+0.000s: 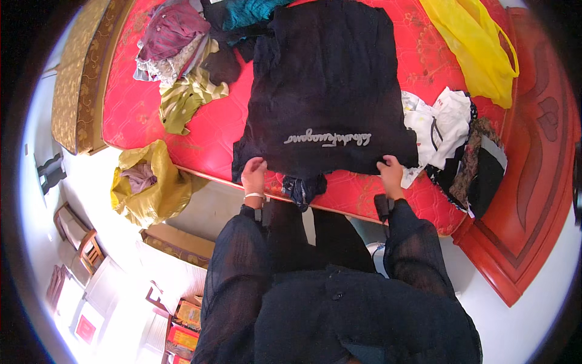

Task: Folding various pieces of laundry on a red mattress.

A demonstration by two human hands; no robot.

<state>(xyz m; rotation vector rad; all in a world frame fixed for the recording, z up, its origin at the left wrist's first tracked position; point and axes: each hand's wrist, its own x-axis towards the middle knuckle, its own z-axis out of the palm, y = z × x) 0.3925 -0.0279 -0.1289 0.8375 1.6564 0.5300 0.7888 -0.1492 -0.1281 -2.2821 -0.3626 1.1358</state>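
Both hands grip a black garment [327, 91] spread on a red mattress [200, 130]. Left hand [253, 173] pinches its seven o'clock corner; right hand [391, 175] its five o'clock corner.

From my feed, a bed [151, 115] with a red quilted cover filled the upper frame, its carved red wooden frame [533, 200] curving down the right side. A gold patterned cushion [76, 79] lay along the bed's left edge. The floor [79, 176] was pale and glossy, washed out by strong light at the left. A wooden chair [79, 239] stood at the lower left, with framed pictures [85, 324] near it. Small red and yellow boxes [185, 327] sat at the bottom edge, beside a low wooden box [176, 242] below the bed.
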